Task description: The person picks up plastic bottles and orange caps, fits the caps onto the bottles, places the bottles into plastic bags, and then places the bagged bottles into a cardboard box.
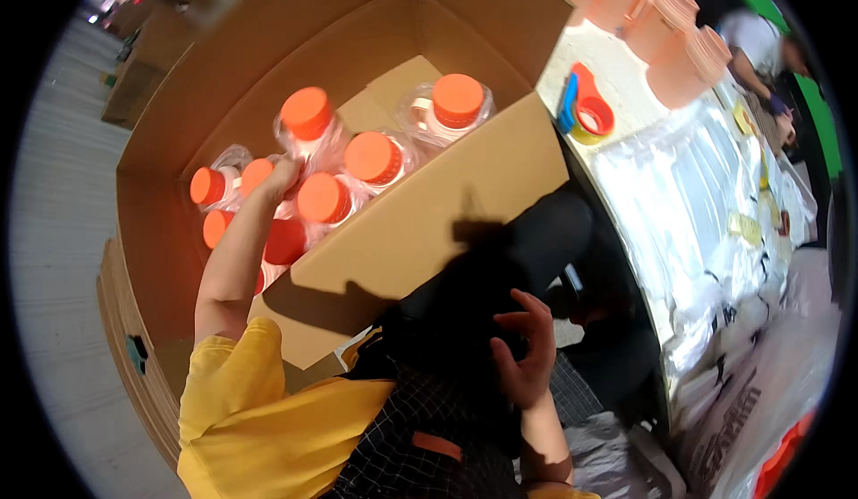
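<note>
In the open cardboard box (429, 231) stand several pale jugs wrapped in clear plastic, with orange screw lids. My left hand (284, 175) reaches down among them, beside a bagged jug (307, 113) and against its plastic. Its fingers are mostly hidden between the jugs, so its grip does not show. Close by are another jug's lid (256, 175) and a further jug (323, 198). My right hand (525, 347) hangs outside the box, above my dark lap, fingers apart and nothing in it.
On the table (626, 61) to the right, several unlidded pale pink jugs (686, 68) line the back. A tape roll in a red and blue holder (587, 110) lies before them, near clear plastic bags (670, 204). Another person (755, 47) works beyond. Flattened cardboard (125, 320) leans left of the box.
</note>
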Demonstrator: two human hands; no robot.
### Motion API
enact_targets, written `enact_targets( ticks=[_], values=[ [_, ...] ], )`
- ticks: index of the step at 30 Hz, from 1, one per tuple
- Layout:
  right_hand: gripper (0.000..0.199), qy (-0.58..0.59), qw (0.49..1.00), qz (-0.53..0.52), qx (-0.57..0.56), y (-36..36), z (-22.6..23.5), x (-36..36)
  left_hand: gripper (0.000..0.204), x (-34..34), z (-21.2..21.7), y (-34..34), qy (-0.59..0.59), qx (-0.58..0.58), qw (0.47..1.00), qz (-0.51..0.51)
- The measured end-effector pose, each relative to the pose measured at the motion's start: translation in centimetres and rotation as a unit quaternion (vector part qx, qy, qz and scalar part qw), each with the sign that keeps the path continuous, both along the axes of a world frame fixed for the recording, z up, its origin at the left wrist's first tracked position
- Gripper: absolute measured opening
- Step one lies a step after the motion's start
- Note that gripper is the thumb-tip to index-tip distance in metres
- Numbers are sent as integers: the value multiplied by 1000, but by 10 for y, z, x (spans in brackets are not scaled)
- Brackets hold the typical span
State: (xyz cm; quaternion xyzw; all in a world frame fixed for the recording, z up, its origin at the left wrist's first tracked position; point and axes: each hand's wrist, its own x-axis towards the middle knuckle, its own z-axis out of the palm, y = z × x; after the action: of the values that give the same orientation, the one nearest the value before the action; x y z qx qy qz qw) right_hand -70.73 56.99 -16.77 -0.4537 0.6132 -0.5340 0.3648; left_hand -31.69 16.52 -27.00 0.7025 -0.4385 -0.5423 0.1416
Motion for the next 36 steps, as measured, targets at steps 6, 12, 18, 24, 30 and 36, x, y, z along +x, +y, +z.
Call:
enact_targets(
  ticks=[6,12,18,24,30,36],
  values=[
    [56,-2,997,-29,69,28,-17,-41,20,41,-21,4,-282,-71,941,-174],
    [48,-11,990,-130,57,13,-51,-85,18,-144,107,52,-259,-633,682,-261],
    [48,-46,995,-91,18,-1,-47,-104,63,-495,150,121,64,-540,654,-526],
    [48,-35,974,-219,40,96,-39,-141,65,-822,140,-7,-10,-799,530,-283],
    [41,-241,931,-274,-12,107,-51,-163,40,-824,97,-49,174,-725,558,-364],
    [75,-527,810,-170,-194,52,-11,-197,51,-555,137,182,386,-621,438,-523]
  ],
)
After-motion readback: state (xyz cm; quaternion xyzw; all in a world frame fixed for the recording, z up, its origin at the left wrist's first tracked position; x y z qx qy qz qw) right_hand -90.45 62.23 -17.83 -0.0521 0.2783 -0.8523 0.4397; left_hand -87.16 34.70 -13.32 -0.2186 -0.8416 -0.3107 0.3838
